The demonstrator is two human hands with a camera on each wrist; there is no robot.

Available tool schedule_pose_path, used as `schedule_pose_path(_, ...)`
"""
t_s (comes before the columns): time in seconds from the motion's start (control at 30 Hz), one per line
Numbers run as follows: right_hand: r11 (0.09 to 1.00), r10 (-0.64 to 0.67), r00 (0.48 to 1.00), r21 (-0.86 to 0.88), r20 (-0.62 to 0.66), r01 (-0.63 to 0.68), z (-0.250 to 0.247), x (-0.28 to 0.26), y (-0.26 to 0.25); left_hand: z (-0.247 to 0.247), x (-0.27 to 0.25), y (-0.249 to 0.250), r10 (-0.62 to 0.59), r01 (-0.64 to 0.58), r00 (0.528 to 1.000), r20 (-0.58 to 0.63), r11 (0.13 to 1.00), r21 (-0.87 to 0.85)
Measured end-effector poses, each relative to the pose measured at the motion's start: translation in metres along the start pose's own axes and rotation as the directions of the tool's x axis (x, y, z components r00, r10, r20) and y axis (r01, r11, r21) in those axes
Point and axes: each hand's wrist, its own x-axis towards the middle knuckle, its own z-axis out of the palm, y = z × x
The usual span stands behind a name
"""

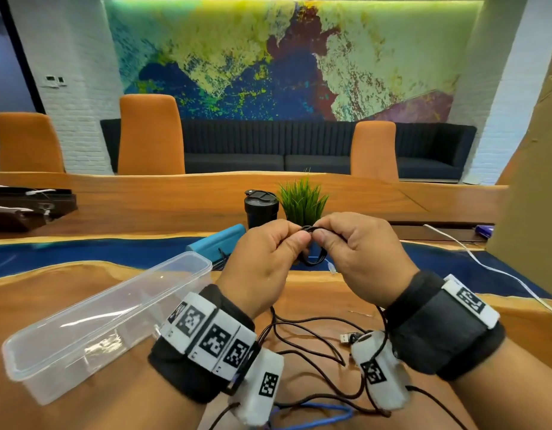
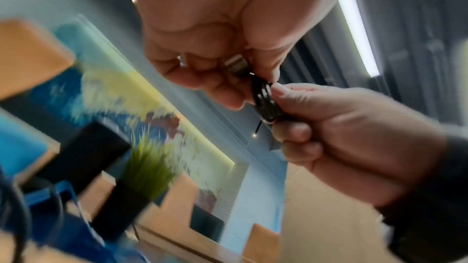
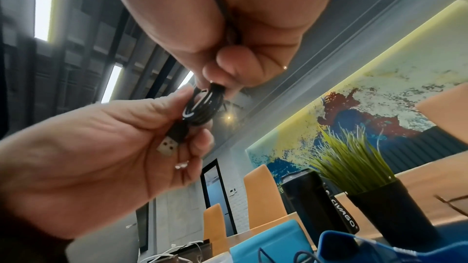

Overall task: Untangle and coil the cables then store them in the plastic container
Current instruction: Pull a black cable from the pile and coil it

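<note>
Both hands (image 1: pixel 315 252) pinching black cable coil (image 3: pixel 202 107)

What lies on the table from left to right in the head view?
Plastic container → left hand → black cable coil held by both hands → right hand → white cable.

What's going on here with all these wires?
A person is tidying cables at a wooden table. Both hands are raised above it, the left hand and the right hand together pinching a small coil of black cable, with its USB plug tucked against the left palm. More loose cables lie tangled on the table under the wrists. The clear plastic container sits open at the left, with no cable visible in it.
</note>
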Motion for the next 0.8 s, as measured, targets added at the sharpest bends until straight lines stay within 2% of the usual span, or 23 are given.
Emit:
schedule_pose_path(0.13,0.998,0.013,0.994,-0.058,-0.11,-0.02,0.014,0.002,0.009,0.004,0.0,-0.008,0.016,-0.003,0.996,-0.087,0.989,0.145)
schedule_pose_path(0.23,0.999,-0.003,0.991,-0.044,-0.132,-0.003,0.021,0.003,0.01,0.001,0.001,-0.008,0.081,-0.051,0.989,-0.127,0.973,0.223)
schedule_pose_path(0.33,0.979,0.098,0.995,0.181,0.011,-0.098,0.022,0.001,0.013,-0.009,0.01,-0.011,0.029,0.008,0.986,-0.165,0.976,0.217)
schedule_pose_path(0.4,0.963,0.147,0.986,0.214,0.078,-0.161,0.02,-0.003,0.019,-0.023,0.016,-0.016,-0.06,0.09,0.975,-0.214,0.987,0.132)
schedule_pose_path(0.53,0.978,0.184,0.981,-0.113,0.059,-0.176,0.021,-0.009,0.035,-0.048,0.02,-0.027,-0.149,0.162,0.947,-0.285,0.986,0.024)
schedule_pose_path(0.63,0.946,0.183,0.978,-0.29,0.099,-0.147,0.03,-0.014,0.04,-0.049,0.018,-0.026,-0.189,0.186,0.947,-0.26,0.982,-0.035)
schedule_pose_path(0.73,0.912,0.254,0.962,-0.356,0.103,-0.202,0.034,-0.014,0.041,-0.042,0.015,-0.018,-0.207,0.194,0.959,-0.192,0.978,-0.08)
schedule_pose_path(0.8,0.91,0.27,0.963,-0.331,0.013,-0.251,0.029,-0.013,0.043,-0.039,0.012,-0.013,-0.207,0.19,0.968,-0.143,0.974,-0.121)
